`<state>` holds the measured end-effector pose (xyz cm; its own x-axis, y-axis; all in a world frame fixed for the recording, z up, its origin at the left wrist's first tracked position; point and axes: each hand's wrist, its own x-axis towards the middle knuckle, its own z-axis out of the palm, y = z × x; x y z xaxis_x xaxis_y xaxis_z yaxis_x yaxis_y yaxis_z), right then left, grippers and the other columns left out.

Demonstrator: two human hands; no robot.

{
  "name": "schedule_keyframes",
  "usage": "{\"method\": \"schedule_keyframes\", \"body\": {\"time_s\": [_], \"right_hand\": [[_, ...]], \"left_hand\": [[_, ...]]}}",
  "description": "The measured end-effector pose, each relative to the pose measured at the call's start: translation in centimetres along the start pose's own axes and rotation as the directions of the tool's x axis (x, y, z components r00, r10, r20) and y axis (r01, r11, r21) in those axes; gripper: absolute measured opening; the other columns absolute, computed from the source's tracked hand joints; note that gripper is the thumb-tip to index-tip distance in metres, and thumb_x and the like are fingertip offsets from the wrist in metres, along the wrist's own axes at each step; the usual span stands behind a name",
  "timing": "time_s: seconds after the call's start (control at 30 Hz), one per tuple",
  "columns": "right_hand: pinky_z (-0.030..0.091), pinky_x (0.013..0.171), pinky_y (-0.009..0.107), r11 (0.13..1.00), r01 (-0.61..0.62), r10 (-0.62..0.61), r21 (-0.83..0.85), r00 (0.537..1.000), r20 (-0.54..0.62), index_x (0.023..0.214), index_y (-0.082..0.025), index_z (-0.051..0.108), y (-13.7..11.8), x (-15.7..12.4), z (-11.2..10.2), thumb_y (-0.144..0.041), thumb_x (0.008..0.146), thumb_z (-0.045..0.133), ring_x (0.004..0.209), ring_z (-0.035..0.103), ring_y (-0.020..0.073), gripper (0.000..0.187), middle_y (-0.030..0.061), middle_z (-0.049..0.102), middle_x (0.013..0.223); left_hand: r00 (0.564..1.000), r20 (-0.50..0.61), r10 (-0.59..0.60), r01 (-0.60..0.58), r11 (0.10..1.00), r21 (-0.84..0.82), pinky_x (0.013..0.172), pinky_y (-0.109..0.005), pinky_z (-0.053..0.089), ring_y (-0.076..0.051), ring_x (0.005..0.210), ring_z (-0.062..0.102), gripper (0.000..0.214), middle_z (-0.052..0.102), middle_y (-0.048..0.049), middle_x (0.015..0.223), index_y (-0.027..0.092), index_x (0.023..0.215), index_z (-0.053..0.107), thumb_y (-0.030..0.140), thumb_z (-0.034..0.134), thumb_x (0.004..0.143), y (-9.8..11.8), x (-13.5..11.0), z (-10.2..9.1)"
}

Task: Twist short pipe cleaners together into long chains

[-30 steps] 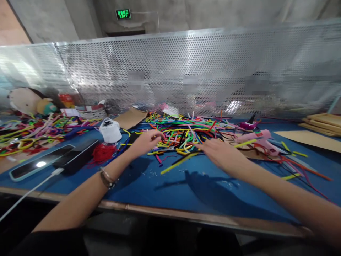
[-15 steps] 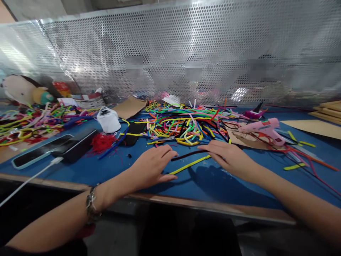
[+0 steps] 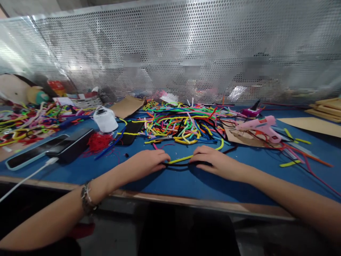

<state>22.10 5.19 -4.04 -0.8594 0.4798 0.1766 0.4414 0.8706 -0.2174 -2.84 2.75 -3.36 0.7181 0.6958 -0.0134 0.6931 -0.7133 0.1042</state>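
Note:
My left hand (image 3: 145, 161) is low over the blue tabletop, its fingertips closed on the left ends of two fuzzy pipe cleaners. One is a yellow pipe cleaner (image 3: 181, 159); the other, a black pipe cleaner (image 3: 177, 165), runs beside it on the side nearer me. Both pass under my right hand (image 3: 217, 163), whose fingers press together over them. Beyond that hand the yellow one curves up toward the back. My fingers and palms hide parts of both strands.
Behind my hands lies a heap of colourful pipe cleaners (image 3: 173, 122). A pink glue gun (image 3: 262, 128) rests on cardboard at right. Leftward are red thread (image 3: 99, 142), a white mask (image 3: 105, 120), a phone (image 3: 34, 153) and a black box (image 3: 70, 144) with a cable. A perforated metal screen (image 3: 170, 46) stands behind.
The black pipe cleaner has come from the far side of the yellow one to the near side. My left fingers, spread before, have drawn together. My right hand has shifted slightly nearer me.

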Motion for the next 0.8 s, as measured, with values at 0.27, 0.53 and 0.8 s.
{"method": "schedule_keyframes", "body": {"time_s": [0.27,0.53,0.8], "right_hand": [[0.041,0.080,0.032,0.998,0.027,-0.028,-0.052,0.999,-0.027,0.095,-0.014,0.058,0.6,2.2,0.4,-0.018,0.080,0.047,0.087,0.049,0.0176,0.019,0.0083,0.053,0.093],[0.043,0.078,0.027,0.994,-0.044,0.041,-0.100,0.999,-0.035,0.094,-0.012,0.055,1.0,1.8,0.5,-0.017,0.079,0.046,0.087,0.051,0.0151,0.018,0.0081,0.055,0.091],[0.040,0.080,0.033,0.948,-0.158,0.127,-0.276,0.984,-0.127,0.102,-0.012,0.054,4.4,6.1,-6.6,-0.027,0.082,0.042,0.091,0.052,0.0194,0.028,0.0110,0.057,0.099]], "left_hand": [[0.997,-0.078,0.010,-0.015,0.998,-0.060,0.080,-0.024,0.042,-0.014,0.089,0.054,0.028,0.057,-0.0055,0.098,0.014,0.104,0.052,0.006,0.038,0.081,-1.5,0.9,-1.1],[0.995,-0.081,0.052,-0.033,0.975,0.221,0.074,-0.035,0.045,-0.025,0.090,0.055,0.038,0.058,-0.0116,0.098,0.011,0.099,0.054,0.043,0.045,0.080,1.4,4.4,-1.5],[0.993,-0.082,0.089,-0.073,0.981,0.182,0.061,-0.023,0.043,-0.016,0.075,0.058,0.013,0.061,-0.0023,0.086,0.017,0.088,0.055,0.025,0.046,0.082,-1.3,5.6,0.2]]}}
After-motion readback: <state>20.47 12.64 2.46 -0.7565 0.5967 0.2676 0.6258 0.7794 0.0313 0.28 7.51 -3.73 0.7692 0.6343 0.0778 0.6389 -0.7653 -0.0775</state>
